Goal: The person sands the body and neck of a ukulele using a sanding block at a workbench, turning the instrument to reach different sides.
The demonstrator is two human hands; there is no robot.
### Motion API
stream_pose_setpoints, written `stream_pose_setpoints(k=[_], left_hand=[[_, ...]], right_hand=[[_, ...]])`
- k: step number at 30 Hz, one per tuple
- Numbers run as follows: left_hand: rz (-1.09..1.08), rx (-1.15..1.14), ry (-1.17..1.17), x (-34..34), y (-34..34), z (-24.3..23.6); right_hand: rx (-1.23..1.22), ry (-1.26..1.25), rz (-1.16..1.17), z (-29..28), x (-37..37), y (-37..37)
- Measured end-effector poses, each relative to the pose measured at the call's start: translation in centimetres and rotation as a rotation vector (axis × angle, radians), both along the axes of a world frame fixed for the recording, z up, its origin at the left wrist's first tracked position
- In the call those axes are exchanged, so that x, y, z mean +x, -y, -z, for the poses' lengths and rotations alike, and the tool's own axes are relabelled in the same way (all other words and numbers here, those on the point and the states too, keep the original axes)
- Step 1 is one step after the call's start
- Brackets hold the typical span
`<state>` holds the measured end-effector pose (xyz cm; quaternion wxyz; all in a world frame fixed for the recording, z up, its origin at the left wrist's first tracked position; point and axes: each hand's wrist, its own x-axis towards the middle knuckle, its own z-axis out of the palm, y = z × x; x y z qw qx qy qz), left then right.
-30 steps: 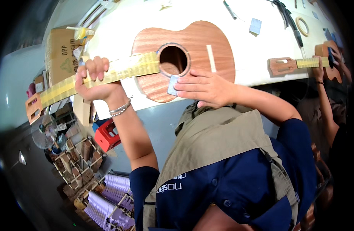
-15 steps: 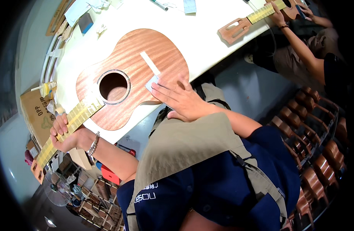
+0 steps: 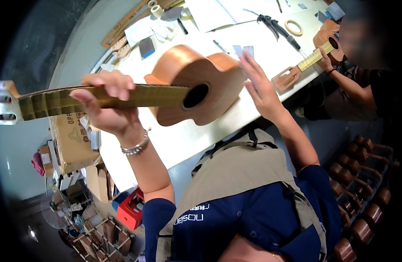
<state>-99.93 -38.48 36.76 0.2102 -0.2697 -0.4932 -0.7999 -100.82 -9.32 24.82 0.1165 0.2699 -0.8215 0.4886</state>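
From the head, looking down, the left hand (image 3: 108,98) is wrapped around the long neck (image 3: 153,95) of a small wooden guitar (image 3: 220,94), with its thumb and fingers bent around the wood. Tape covers the front of the neck. The guitar's body is tipped up on its side over the middle of the white table (image 3: 139,150), with its round hole facing the person; I cannot tell if it touches the top. The neck sticks out past the table's left edge. The right hand (image 3: 264,91) is spread flat with its fingers straight, just beside the body's wide end. Its fingertips are by two grey-blue pads (image 3: 249,49), and I cannot tell if they touch. Toward the table's far edge are a dark block (image 3: 146,47), a notebook (image 3: 213,14) and a tape ring (image 3: 293,27). Near the table's right end, another person's hand (image 3: 326,61) holds another little guitar (image 3: 323,35).
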Motion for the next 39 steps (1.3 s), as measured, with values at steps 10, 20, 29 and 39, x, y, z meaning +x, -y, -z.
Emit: stream_pose_setpoints(k=[10,20,29,39], left_hand=[[-0.719,0.264,0.339,-2.0,1.0,0.0],[-1.072,0.661,0.437,7.4,19.0,13.3],[-1.088,0.784,0.424,10.9,18.3,15.6],[-1.301,0.796,0.412,14.5,17.7,19.1]], right_hand=[[0.037,-0.308,0.063,-4.2,-2.2,0.5],[0.101,0.269,-0.066,13.8,5.7,-0.8],[0.298,0.093,-0.209,13.8,3.4,3.1],[0.443,-0.095,-0.068,17.0,0.6,1.4]])
